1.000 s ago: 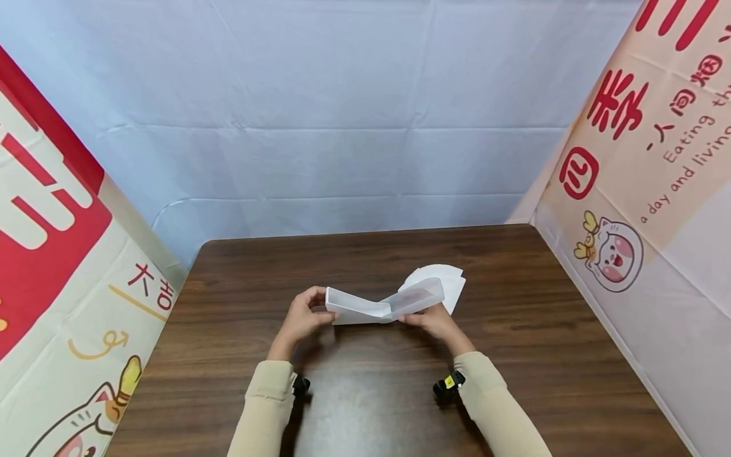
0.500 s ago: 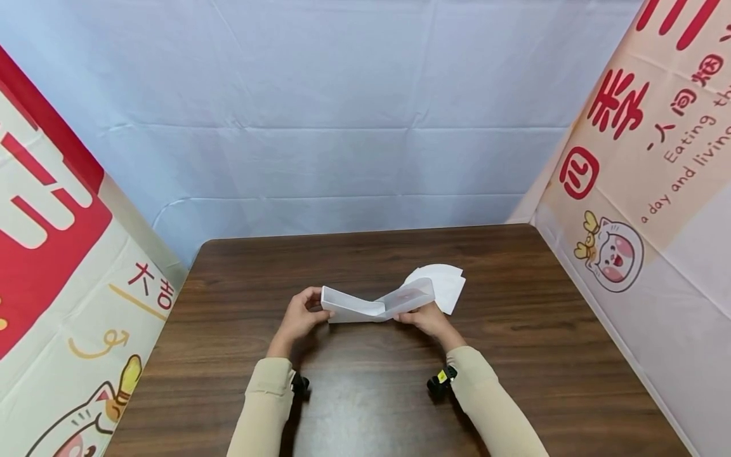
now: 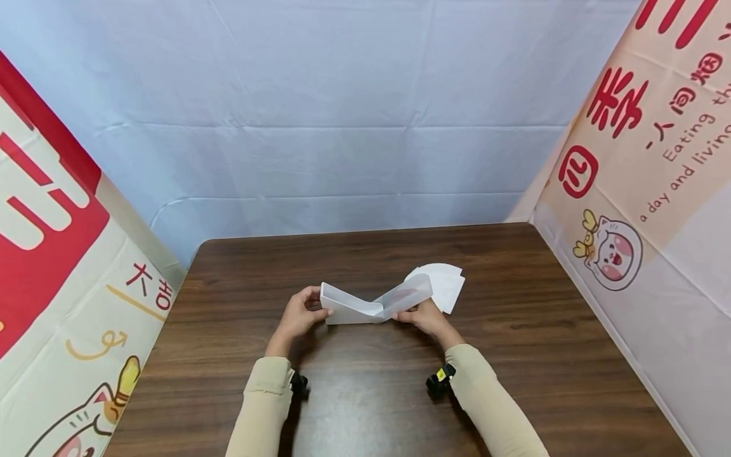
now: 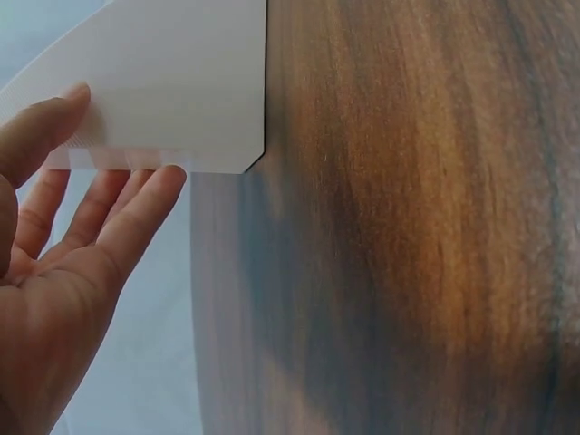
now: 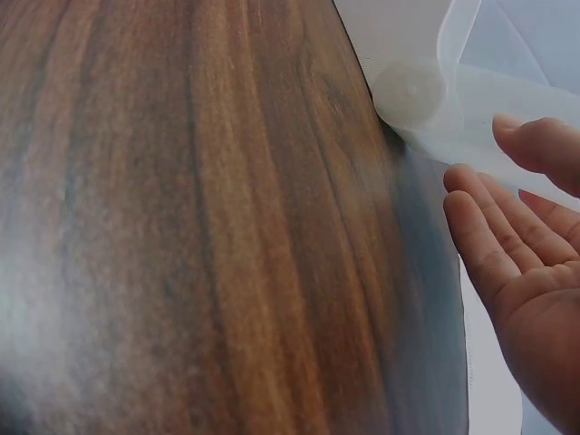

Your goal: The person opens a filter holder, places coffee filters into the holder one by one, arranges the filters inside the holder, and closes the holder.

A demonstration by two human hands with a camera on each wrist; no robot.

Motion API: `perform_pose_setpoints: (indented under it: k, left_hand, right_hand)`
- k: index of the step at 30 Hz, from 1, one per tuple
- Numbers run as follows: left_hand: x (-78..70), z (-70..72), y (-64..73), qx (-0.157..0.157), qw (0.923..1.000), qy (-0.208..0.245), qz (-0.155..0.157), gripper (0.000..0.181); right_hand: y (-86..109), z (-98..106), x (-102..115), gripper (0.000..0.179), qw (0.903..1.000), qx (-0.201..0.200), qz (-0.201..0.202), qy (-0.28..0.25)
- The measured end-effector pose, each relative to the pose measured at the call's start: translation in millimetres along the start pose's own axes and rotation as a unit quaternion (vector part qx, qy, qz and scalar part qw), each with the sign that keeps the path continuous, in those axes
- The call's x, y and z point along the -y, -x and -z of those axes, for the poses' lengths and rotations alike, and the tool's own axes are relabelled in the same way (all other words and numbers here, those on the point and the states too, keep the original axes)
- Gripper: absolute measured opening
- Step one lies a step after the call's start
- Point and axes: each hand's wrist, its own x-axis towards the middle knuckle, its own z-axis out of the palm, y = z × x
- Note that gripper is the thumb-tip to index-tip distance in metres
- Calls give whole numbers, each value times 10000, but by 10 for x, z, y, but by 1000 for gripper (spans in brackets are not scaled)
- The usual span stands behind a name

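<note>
Just above the table, both hands hold a shallow V-shaped white plastic piece (image 3: 349, 310). Its right part is a see-through flap (image 3: 407, 297) that slants up. My left hand (image 3: 299, 314) pinches the left end, thumb on the near face and fingers behind. The left wrist view shows that end as a white panel (image 4: 181, 82) with a clipped corner. My right hand (image 3: 427, 319) grips the lower edge of the flap, thumb on one side and fingers on the other. A round joint (image 5: 410, 93) shows where the two parts meet in the right wrist view.
Several flat white pieces (image 3: 450, 285) overlap on the dark wooden table (image 3: 365, 393), behind the right hand. A pale cloth (image 3: 331, 127) hangs behind the table, with printed cloths at the left (image 3: 63, 254) and right (image 3: 639, 190).
My right hand has shifted a little to the left with the flap, which now tilts up more steeply. The left hand has moved very slightly left, still gripping the left end.
</note>
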Motion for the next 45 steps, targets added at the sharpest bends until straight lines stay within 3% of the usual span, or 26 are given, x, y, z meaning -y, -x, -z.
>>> perform_pose_setpoints:
  k: [7, 10, 14, 17, 20, 24, 32, 36, 41, 45]
  left_hand:
    - [282, -31, -90, -236, 9996, -169, 22, 41]
    - [136, -26, -54, -146, 9999, -75, -56, 45]
    - [41, 18, 18, -180, 9982, -569, -61, 55]
    - [122, 62, 74, -304, 9927, -1161, -139, 58]
    - [84, 81, 133, -251, 9887, -1460, -216, 57]
    - [32, 67, 158, -196, 9851, -1697, -217, 57]
    - [-8, 65, 166, -324, 9803, -1921, -318, 57]
    - [-36, 63, 205, -479, 9722, -2218, -582, 58]
    - [-130, 43, 307, -887, 9568, -2598, -961, 62]
    - [-147, 8, 351, -960, 9445, -2914, -1177, 62]
  right_hand:
    - [18, 10, 82, 42, 9999, -44, -165, -9]
    - [25, 28, 93, 43, 9998, -33, -181, -115]
    - [63, 60, 142, 41, 9989, 12, -400, -225]
    - [77, 79, 108, 40, 9974, -99, -670, -265]
    - [92, 114, 46, 39, 9959, -380, -825, -53]
    - [140, 174, 17, 44, 9936, -527, -957, 290]
    - [195, 171, 2, 49, 9936, -348, -874, 628]
    - [233, 176, 23, 45, 9887, -410, -933, 1103]
    - [284, 238, 59, 38, 9750, -587, -848, 1969]
    - [280, 300, 55, 42, 9675, -665, -767, 2317]
